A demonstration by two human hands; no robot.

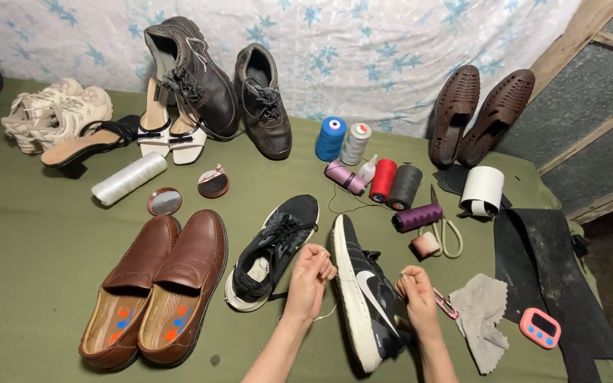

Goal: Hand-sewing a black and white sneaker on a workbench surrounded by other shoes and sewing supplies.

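Observation:
A black sneaker (363,291) with a white sole lies on its side between my two hands on the green cloth (30,241). My left hand (310,273) is closed just left of it, pinching a thin pale thread that loops down below the wrist. My right hand (414,287) is closed at the shoe's right side, pinching the other end of the thread or a small needle; I cannot tell which. The matching black sneaker (272,250) stands upright to the left.
Brown loafers (157,291) lie at the left. Thread spools (384,181), scissors (445,230), a white tape roll (482,190), a grey rag (484,319), a pink timer (539,328) and a black rubber sheet (555,284) are to the right. More shoes line the back wall.

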